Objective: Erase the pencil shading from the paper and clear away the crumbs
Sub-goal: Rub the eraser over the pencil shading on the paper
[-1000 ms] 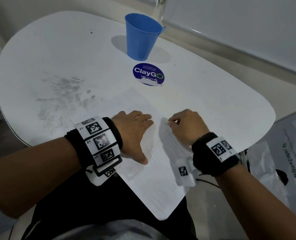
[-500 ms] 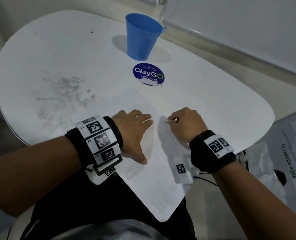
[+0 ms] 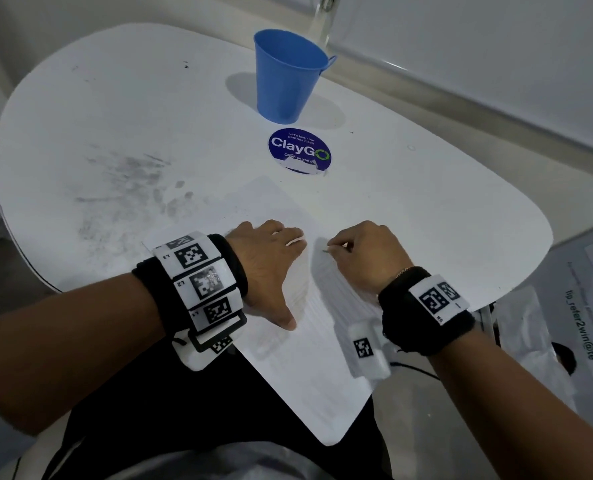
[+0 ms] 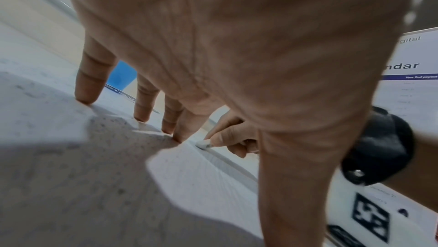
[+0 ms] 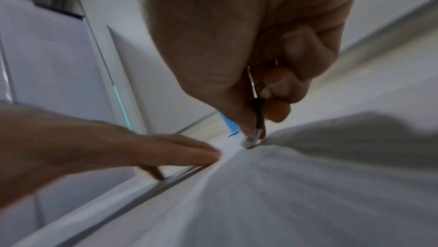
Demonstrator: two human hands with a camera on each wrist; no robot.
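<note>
The left hand [image 3: 265, 268] lay flat, fingers straight and spread, thumb angled back toward the body. The right hand [image 3: 366, 256] was curled beside it, thumb and fingertips pinched together.

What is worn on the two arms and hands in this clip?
Both forearms are bare, no sleeves. The left hand has a black wristband carrying white blocks printed with black square codes. The right hand has a black band with similar white coded tags and a thin bracelet.
</note>
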